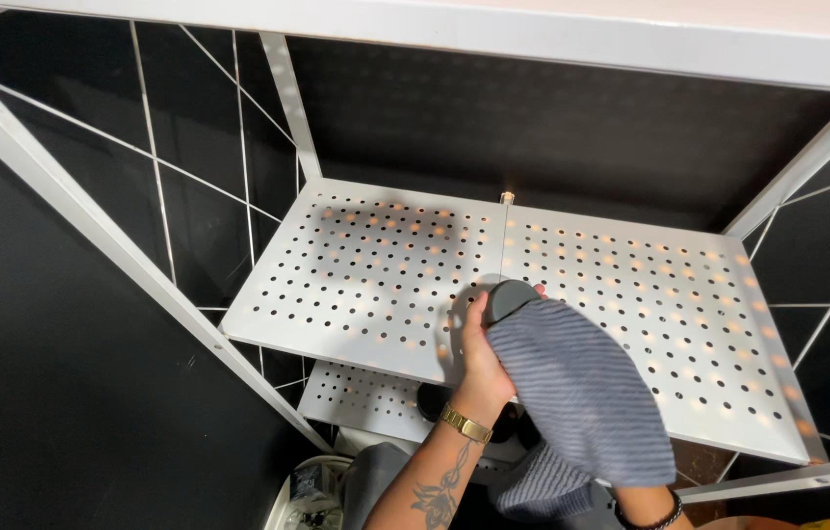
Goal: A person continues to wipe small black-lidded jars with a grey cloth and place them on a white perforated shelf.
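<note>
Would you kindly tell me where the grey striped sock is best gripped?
Grip the striped sock at its dark toe end, from the left, where the left hand already pinches it; the rest hangs limp down toward the right hand.

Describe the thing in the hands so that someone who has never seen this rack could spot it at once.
Start at the white metal rack and its perforated middle shelf. At that shelf's front edge, the left hand grips a grey slipper, ribbed knit on top with a dark sole at the toe. The right hand is mostly hidden behind it. It is the only soft, striped thing against the dotted metal.
</note>
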